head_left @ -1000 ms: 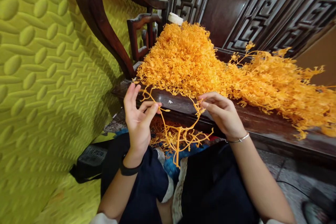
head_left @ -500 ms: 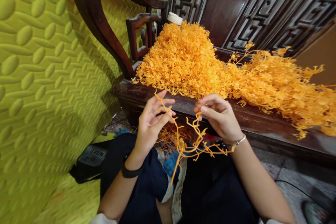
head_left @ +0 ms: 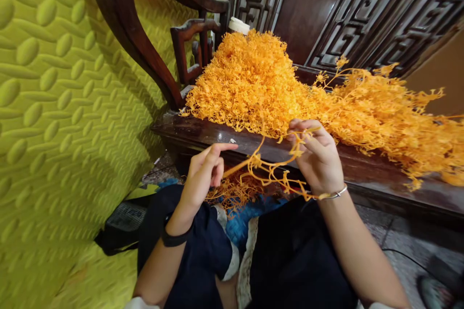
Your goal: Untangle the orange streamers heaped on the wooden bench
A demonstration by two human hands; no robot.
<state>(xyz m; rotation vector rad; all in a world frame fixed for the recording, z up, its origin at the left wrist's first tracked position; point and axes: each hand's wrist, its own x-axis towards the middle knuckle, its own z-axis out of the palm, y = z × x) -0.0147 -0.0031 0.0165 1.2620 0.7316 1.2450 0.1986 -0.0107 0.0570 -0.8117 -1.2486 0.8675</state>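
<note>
An orange branching plastic stem (head_left: 250, 160) stretches between my two hands, its thin twigs spreading to the right. My left hand (head_left: 203, 169) has the index finger stretched out and the other fingers curled at the stem's thick end. Thumb and fingers of my right hand (head_left: 319, 154) pinch the upper twigs, and one lower twig reaches the bracelet on that wrist. Just beyond the hands, a big heap of small orange plastic pieces (head_left: 246, 77) lies on the dark wooden bench (head_left: 203, 130). Bare orange stems (head_left: 235, 190) lie below, between my knees.
More orange branched pieces (head_left: 395, 116) spread along the bench to the right. A curved wooden armrest (head_left: 134, 29) rises at left beside the yellow padded wall (head_left: 47, 106). A white round object (head_left: 238, 25) stands behind the heap. Blue plastic (head_left: 241, 224) shows between my legs.
The stem's thick end has swung up from pointing down to pointing left, at my left hand. My right hand has moved right; my left fingers have curled, leaving the index stretched out.
</note>
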